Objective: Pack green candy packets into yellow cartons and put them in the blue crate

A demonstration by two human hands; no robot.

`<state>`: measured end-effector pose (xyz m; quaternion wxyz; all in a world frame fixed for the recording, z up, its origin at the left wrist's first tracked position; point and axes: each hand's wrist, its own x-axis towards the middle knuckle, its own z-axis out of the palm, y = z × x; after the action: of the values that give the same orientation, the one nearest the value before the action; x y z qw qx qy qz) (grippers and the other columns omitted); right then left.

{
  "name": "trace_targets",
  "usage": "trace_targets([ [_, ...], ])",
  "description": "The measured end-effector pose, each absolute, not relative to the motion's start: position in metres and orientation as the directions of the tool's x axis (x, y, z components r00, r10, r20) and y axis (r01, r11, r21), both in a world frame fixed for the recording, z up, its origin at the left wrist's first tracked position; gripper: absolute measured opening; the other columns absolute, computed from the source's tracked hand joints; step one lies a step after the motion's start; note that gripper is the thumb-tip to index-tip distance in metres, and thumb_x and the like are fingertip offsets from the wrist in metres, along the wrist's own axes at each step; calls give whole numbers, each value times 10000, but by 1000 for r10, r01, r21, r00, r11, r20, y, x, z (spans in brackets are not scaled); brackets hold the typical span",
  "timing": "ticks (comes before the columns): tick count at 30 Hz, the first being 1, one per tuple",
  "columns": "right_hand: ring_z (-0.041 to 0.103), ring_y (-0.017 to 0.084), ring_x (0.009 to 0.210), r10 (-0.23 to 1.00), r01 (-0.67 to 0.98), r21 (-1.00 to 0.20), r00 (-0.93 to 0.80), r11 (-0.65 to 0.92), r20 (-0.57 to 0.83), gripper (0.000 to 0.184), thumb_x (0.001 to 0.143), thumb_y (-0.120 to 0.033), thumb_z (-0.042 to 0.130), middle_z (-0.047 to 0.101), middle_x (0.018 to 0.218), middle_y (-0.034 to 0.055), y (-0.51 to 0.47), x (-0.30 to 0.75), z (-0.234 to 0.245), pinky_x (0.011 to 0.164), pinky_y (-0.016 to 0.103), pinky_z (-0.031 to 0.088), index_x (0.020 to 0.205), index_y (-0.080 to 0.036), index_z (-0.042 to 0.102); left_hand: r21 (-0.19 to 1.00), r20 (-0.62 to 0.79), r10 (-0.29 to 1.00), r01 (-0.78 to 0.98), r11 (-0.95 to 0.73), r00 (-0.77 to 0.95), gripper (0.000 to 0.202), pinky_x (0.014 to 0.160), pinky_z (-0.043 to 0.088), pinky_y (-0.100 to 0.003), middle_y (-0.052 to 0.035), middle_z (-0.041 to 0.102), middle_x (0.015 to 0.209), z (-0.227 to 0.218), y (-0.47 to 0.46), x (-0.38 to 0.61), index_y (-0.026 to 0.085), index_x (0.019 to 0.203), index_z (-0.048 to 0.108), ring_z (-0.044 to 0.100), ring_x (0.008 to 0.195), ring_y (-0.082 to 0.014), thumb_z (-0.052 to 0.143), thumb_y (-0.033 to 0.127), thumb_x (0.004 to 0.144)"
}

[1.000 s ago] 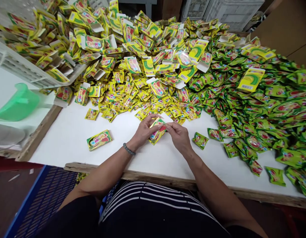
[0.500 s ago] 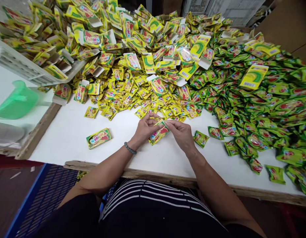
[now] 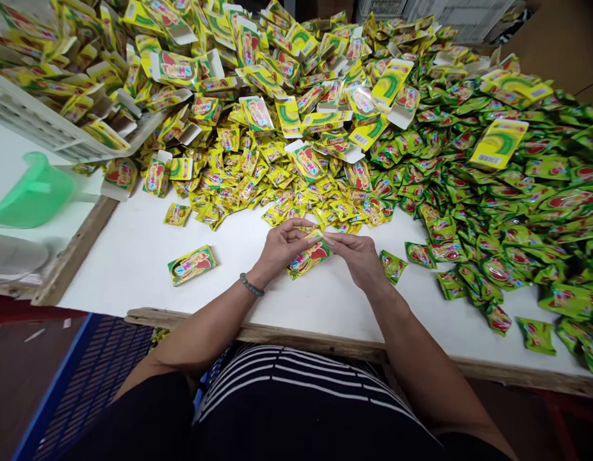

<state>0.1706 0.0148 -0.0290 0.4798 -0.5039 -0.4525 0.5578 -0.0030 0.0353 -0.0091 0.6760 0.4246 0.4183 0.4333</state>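
Note:
A small yellow and green printed candy box (image 3: 308, 257) is held between my two hands above the white tabletop. My left hand (image 3: 283, 246), with a beaded bracelet at the wrist, grips its left side and upper edge. At the box's upper right end, the thumb and fingers of my right hand (image 3: 353, 255) pinch the corner; the flap there is mostly hidden by the fingers. A closed candy box (image 3: 193, 265) lies flat to the left of my hands. One green candy packet (image 3: 392, 266) rests just right of my right hand.
Beyond my hands spreads a heap of small yellow packets (image 3: 258, 169). Open-ended boxes (image 3: 181, 69) pile up behind it, some in a white plastic basket (image 3: 61, 131). Green packets (image 3: 498, 211) cover the right side. A green scoop (image 3: 32, 195) stands at far left.
My right hand has shifted slightly right at the end of the box, its fingers still pinching there. My left hand keeps its hold. The whole view has moved a little.

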Motion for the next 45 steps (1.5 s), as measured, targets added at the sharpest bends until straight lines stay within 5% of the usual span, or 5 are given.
trace_targets([
  [8,631,254,1179,992,242,-967,75,77,97,412,863,-396,602,681,1258,65,-8,143,-20,1056,426,466,1228,-225,682,910,-203,962,-328,255,184,503,582,453,-204,46,654,623,-6,33,-1,148,971,632,580,551,-75,858,401,599],
  [17,641,242,1143,993,83,-993,67,87,93,591,830,-455,668,695,1232,85,1,158,-15,954,409,528,1371,-244,555,923,-115,970,-337,184,213,529,578,446,-206,20,660,723,-2,34,4,171,1080,650,591,611,-89,827,430,654],
  [27,668,196,782,909,466,-794,-58,391,414,242,903,-389,575,767,872,51,0,162,-22,782,365,529,936,-258,776,997,-62,978,-34,70,197,468,537,390,-211,2,639,663,8,35,-16,155,983,723,514,565,-91,764,513,684],
  [36,638,353,933,978,938,-280,206,-206,-32,524,648,-372,822,689,1017,207,5,269,-45,760,422,476,1095,-141,679,357,-201,977,934,3,74,269,563,339,-272,-54,721,729,69,41,-107,231,882,749,592,626,-192,658,455,766],
  [45,579,167,646,980,681,-712,48,-172,-191,511,619,-412,783,660,787,8,19,255,-48,587,292,426,1085,-233,675,237,-192,981,968,76,-30,380,681,377,-319,-129,679,870,10,81,-22,169,847,651,618,852,-292,770,493,687],
])
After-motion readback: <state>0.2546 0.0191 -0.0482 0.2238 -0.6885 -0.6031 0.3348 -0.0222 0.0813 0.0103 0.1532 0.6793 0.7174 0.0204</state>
